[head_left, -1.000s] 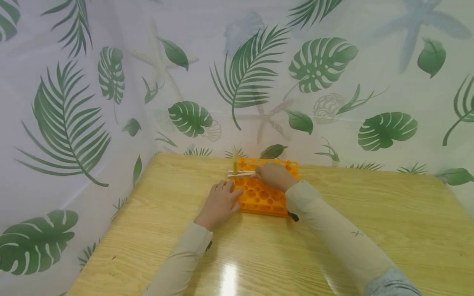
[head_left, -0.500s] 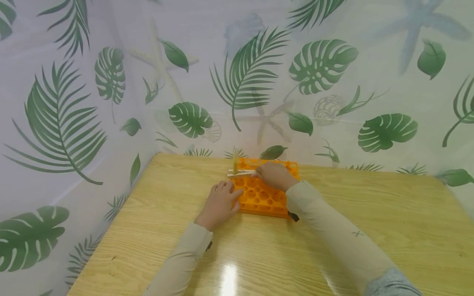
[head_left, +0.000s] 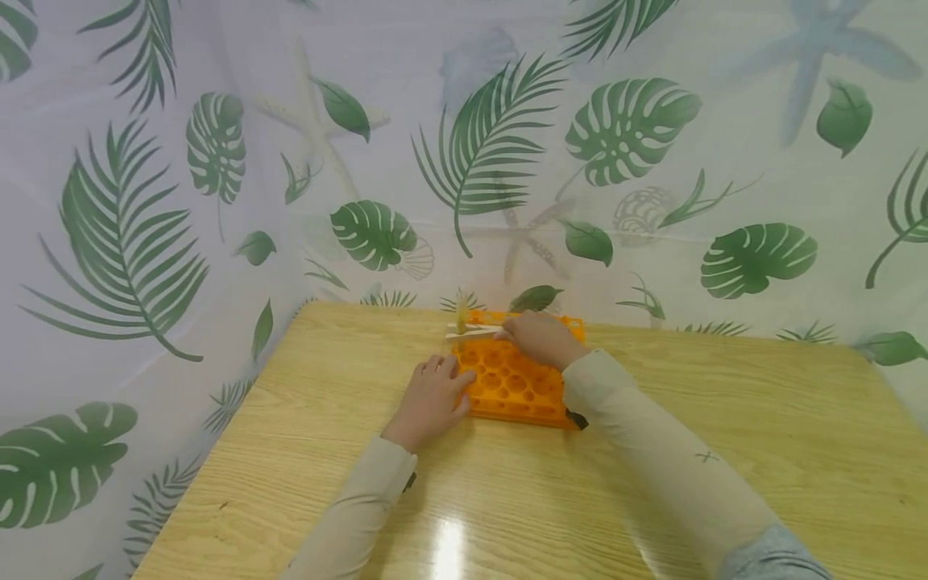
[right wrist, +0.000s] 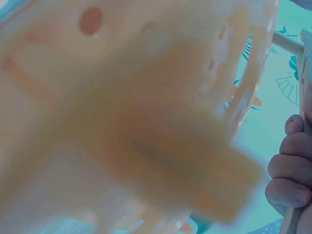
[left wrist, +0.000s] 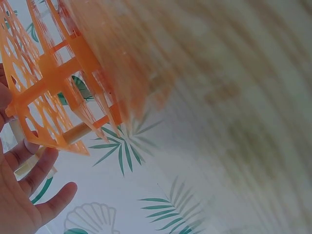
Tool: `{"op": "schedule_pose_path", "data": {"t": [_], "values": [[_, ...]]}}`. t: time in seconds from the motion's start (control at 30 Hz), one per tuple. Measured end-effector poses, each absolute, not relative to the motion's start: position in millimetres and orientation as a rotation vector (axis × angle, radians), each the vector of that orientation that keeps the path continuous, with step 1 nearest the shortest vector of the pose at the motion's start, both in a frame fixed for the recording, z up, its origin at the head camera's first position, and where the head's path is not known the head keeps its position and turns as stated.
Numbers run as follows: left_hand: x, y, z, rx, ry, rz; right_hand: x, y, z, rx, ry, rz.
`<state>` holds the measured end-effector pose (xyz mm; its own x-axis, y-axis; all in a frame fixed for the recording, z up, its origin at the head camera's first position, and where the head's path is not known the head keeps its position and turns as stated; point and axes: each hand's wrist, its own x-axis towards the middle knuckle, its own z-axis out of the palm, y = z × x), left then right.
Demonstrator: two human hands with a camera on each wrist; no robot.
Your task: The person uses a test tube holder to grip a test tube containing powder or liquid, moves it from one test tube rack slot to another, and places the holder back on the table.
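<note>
An orange test tube rack point(head_left: 536, 407) with round holes of several sizes stands on the table. My right hand point(head_left: 544, 338) holds a wooden test tube clamp point(head_left: 474, 331) above the rack's rear part. The clamp's far end is at a slim test tube point(head_left: 461, 321) with yellowish contents, upright at the rack's back left corner. How deep the tube sits is hidden. In the right wrist view, curled fingers point(right wrist: 290, 170) wrap the clamp's handle. My left hand point(head_left: 429, 399) rests at the rack's left end, its fingers point(left wrist: 41, 168) spread and touching the edge.
A light wood-grain table point(head_left: 304, 419) lies under the rack, with bare surface at both sides. A white cloth backdrop point(head_left: 406, 64) printed with green leaves hangs close behind the rack. Much of both wrist views is blurred.
My right hand and the clamp have risen slightly, and the clamp's far end sits a little higher on the tube's side of the rack. My left hand has stayed in place.
</note>
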<state>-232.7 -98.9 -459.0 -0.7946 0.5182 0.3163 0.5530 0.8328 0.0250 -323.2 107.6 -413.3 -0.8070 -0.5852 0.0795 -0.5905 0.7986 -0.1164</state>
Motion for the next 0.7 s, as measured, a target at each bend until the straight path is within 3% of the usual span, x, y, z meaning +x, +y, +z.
{"op": "schedule_pose_path", "data": {"t": [0.7], "values": [[-234, -99, -462, -0.816, -2.727, -0.173, -320, 110, -387, 0.947, -2.982, 0.183]]}}
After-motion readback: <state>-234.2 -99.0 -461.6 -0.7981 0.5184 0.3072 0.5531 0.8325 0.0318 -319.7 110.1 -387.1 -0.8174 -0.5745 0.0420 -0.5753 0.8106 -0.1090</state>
